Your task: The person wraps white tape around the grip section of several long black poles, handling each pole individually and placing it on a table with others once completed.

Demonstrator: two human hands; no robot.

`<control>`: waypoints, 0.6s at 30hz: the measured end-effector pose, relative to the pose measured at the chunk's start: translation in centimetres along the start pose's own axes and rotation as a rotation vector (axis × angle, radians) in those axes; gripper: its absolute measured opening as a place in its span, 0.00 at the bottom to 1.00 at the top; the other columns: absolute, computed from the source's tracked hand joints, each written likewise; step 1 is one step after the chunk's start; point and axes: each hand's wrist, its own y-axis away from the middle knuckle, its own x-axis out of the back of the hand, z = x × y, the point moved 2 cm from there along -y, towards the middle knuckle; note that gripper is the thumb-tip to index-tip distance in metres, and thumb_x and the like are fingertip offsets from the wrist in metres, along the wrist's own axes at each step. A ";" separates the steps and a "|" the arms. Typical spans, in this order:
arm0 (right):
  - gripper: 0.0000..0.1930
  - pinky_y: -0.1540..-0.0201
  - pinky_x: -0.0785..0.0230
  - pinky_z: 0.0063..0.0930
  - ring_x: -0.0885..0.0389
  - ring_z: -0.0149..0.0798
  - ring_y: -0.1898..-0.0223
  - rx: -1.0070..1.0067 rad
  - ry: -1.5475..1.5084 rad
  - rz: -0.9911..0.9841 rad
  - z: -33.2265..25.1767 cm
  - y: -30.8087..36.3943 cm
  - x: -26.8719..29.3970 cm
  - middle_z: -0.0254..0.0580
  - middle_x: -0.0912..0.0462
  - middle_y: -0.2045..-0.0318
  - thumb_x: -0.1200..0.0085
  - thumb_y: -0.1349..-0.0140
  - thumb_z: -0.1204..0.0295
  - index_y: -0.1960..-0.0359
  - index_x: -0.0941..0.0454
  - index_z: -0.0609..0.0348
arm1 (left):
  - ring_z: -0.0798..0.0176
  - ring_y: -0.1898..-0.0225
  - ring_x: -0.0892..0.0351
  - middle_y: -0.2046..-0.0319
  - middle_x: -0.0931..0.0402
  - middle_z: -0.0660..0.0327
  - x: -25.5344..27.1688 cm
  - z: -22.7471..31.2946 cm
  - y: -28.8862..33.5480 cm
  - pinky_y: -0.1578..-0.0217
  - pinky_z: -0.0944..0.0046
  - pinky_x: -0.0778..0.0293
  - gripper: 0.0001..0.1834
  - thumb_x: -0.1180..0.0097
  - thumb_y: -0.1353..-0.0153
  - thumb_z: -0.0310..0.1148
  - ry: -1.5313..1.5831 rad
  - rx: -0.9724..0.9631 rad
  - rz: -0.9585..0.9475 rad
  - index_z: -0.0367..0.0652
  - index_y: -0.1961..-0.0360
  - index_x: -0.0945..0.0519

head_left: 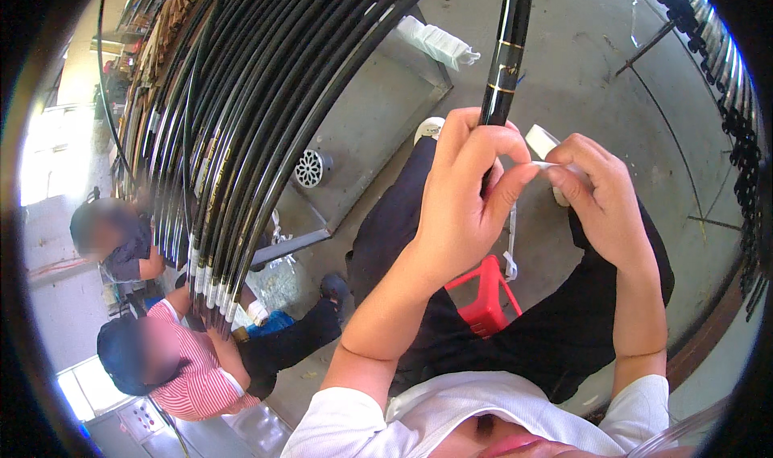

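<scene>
Rod (507, 51) and strip (544, 165) in a two-handed hold

The left hand (469, 186) has its grip closed around the glossy black, gold-banded rod, above the lap; its thumb and forefinger also meet at the white strip. The right hand's (602, 198) grip is pinched on the strip's other end, beside the rod. This division apparently steadies the rod while the short strip stays taut. A white roll (541, 140) shows just behind the right fingers; whether the hand supports it is unclear. At left, many rods (266, 95) lie side by side, their pale ends together, presumably for easy access, near a co-worker in a striped shirt (193, 381). Of possible containers, a white cylinder (308, 168) with a perforated face stands against the grey table (382, 107), perhaps a spool; a crumpled translucent bag (276, 287) has indiscernible contents.
</scene>
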 end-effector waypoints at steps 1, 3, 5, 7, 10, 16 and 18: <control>0.06 0.69 0.34 0.27 0.27 0.40 0.72 -0.029 -0.024 0.040 0.2 0.0 0.1 0.43 0.27 0.73 0.46 0.44 0.76 0.67 0.27 0.65 | 0.72 0.69 0.34 0.57 0.33 0.58 -0.1 0.1 0.1 0.69 0.73 0.35 0.17 0.42 0.44 0.25 0.040 -0.001 0.017 0.40 0.53 0.30; 0.06 0.69 0.35 0.24 0.27 0.36 0.73 -0.049 -0.075 0.078 0.1 0.0 0.8 0.41 0.27 0.75 0.46 0.43 0.75 0.69 0.27 0.65 | 0.71 0.63 0.29 0.55 0.32 0.56 -0.5 0.2 0.6 0.63 0.73 0.32 0.23 0.45 0.42 0.24 0.162 0.043 0.073 0.38 0.45 0.36; 0.07 0.70 0.36 0.23 0.28 0.32 0.74 -0.017 -0.133 0.098 -0.3 0.1 1.5 0.40 0.27 0.76 0.46 0.42 0.74 0.71 0.27 0.66 | 0.70 0.61 0.28 0.55 0.31 0.55 -1.4 0.4 1.1 0.61 0.72 0.31 0.29 0.48 0.41 0.22 0.332 0.126 0.147 0.37 0.39 0.43; 0.08 0.70 0.37 0.21 0.29 0.29 0.74 0.068 -0.197 0.100 -0.9 0.1 1.6 0.39 0.27 0.78 0.46 0.41 0.73 0.72 0.27 0.66 | 0.59 0.63 0.25 0.62 0.29 0.50 -1.9 0.0 1.6 0.61 0.66 0.29 0.28 0.48 0.45 0.18 0.189 0.133 0.071 0.32 0.42 0.39; 0.07 0.70 0.37 0.20 0.32 0.30 0.75 0.080 -0.226 0.088 -1.4 -0.2 1.6 0.40 0.27 0.78 0.48 0.41 0.74 0.72 0.27 0.67 | 0.55 0.63 0.26 0.62 0.29 0.49 -2.6 0.0 1.9 0.62 0.64 0.30 0.29 0.46 0.47 0.18 0.131 0.099 0.013 0.32 0.42 0.38; 0.10 0.75 0.42 0.17 0.34 0.24 0.77 0.070 -0.182 0.086 -1.6 -0.6 1.6 0.33 0.28 0.79 0.50 0.38 0.72 0.75 0.28 0.66 | 0.53 0.61 0.25 0.57 0.28 0.47 -3.0 0.6 2.1 0.60 0.63 0.29 0.30 0.42 0.48 0.19 0.044 0.112 0.033 0.32 0.42 0.37; 0.10 0.75 0.42 0.18 0.34 0.24 0.77 0.082 -0.149 0.094 -1.7 -0.5 1.7 0.33 0.28 0.79 0.50 0.38 0.72 0.75 0.28 0.66 | 0.60 0.63 0.23 0.55 0.30 0.48 -3.0 0.5 2.4 0.64 0.68 0.26 0.33 0.47 0.46 0.15 0.021 0.063 0.011 0.34 0.40 0.45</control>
